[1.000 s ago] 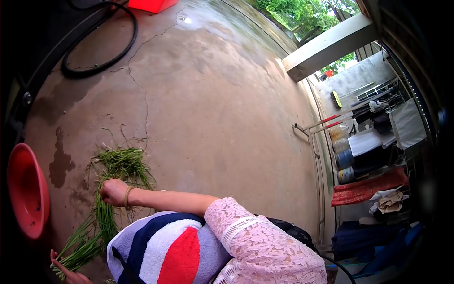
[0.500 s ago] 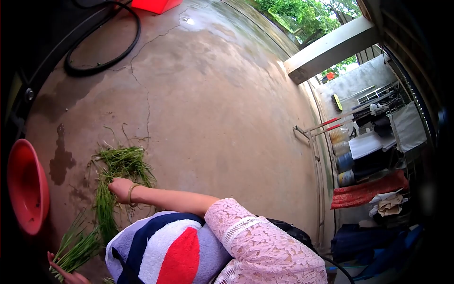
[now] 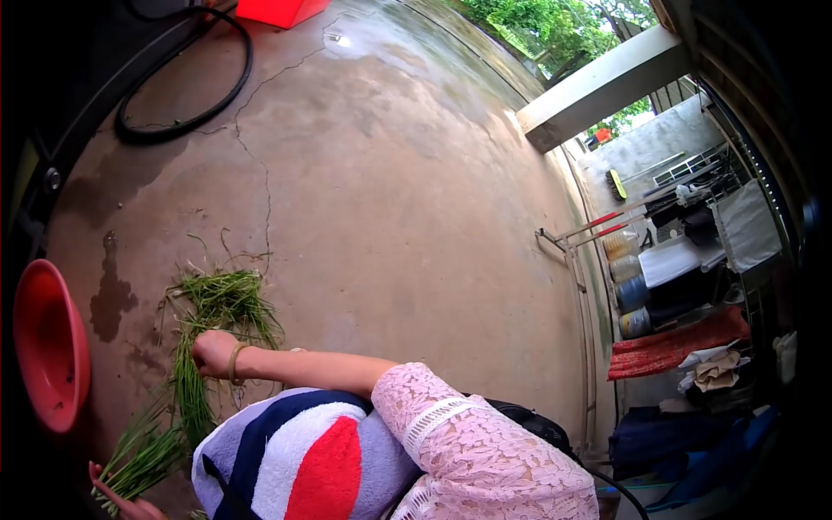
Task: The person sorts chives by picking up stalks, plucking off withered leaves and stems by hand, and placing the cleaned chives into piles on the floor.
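Long thin green stalks (image 3: 227, 295) lie in a loose pile on the floor at the lower left. My right hand (image 3: 215, 354), with a bangle on the wrist, is closed over the pile's lower part; its fingertips are hidden. At the bottom left edge, my left hand (image 3: 126, 501) holds a bunch of green stalks (image 3: 143, 455) by their pale ends, with the green ends fanning toward the pile. Beside the hands, a striped towel-like cloth (image 3: 325, 459) in white, navy and red covers my lap.
A red basin (image 3: 54, 347) stands at the left edge. Farther off are a black hose loop (image 3: 182, 130) and a red container (image 3: 282, 10). On the right, a metal rack (image 3: 576, 251), several plastic jugs (image 3: 626, 269) and hanging clothes (image 3: 680, 342) line the wall.
My right hand first drew back right, then returned left over the pile. The bunch in my left hand stands more apart from the pile than a second ago.
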Tool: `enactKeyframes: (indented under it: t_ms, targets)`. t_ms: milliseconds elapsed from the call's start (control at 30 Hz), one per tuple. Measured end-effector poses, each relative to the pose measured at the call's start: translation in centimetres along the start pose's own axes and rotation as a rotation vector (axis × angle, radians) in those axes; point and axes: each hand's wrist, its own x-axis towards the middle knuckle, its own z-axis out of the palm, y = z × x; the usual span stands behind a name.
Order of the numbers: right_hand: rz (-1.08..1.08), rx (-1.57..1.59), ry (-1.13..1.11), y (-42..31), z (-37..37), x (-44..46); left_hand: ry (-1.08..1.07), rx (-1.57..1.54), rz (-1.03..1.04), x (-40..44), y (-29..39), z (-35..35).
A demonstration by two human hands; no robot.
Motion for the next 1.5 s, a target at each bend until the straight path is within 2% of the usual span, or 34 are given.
enactKeyframes:
  t_ms: [500,533,600,633,700,833,900,933,1000,1033,1100,1400,1500]
  targets:
    - [-0.020,0.042,0.086,-0.1,0.7,0.0,0.019,0.000,-0.020,-0.3,0.4,-0.1]
    - [-0.021,0.037,0.074,-0.2,0.6,-0.1,0.018,0.000,-0.019,0.4,-1.3,-1.4]
    - [-0.022,0.042,0.073,-0.2,0.7,-0.1,-0.102,-0.084,-0.227,2.4,-6.3,-5.3]
    - [-0.022,0.045,0.071,-0.2,0.7,-0.1,-0.102,-0.084,-0.226,1.5,-3.9,-3.3]
    - [-0.021,0.045,0.072,-0.3,0.7,-0.1,0.029,0.000,-0.029,-0.3,0.4,-0.1]
    - [-0.014,0.043,0.057,-0.4,0.6,-0.2,0.015,0.003,-0.025,0.3,-1.2,-1.5]
    - [-0.019,0.040,0.053,-0.4,0.7,-0.1,-0.092,-0.045,-0.229,2.1,-5.5,-4.9]
    - [-0.025,0.036,0.048,-0.4,0.8,-0.1,-0.091,-0.045,-0.229,1.2,-2.9,-2.8]
    - [-0.020,0.031,0.034,-0.5,0.8,-0.1,0.031,0.017,0.037,-0.7,1.5,0.7]
    - [-0.016,0.027,0.021,-0.5,0.8,-0.1,0.032,0.018,0.037,-0.1,-0.1,-0.7]
    - [-0.025,0.022,0.014,-0.5,0.9,0.0,-0.093,-0.090,-0.264,1.6,-5.0,-4.9]
    - [-0.067,0.035,-0.057,0.1,2.1,0.5,-0.104,-0.017,-0.154,2.0,-5.7,-6.1]
    - [-0.062,0.025,-0.099,0.1,2.5,0.6,-0.029,-0.112,-0.229,1.5,-4.9,-5.2]
